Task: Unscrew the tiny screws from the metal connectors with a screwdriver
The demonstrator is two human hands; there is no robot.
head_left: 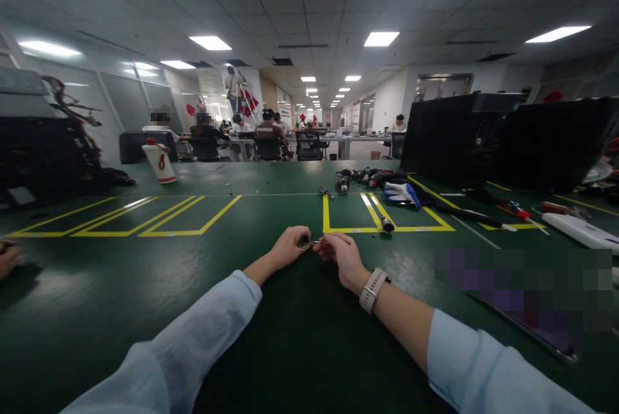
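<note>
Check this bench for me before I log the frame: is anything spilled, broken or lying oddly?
Nothing looks spilled or broken. The left hand holds a small dark cylindrical part, with the right hand at a thin metal piece beside it. Tools and a glove lie loosely across the yellow tape lines.

Blue-white gloves (400, 193) lie near what look like screwdrivers (515, 209).
</note>
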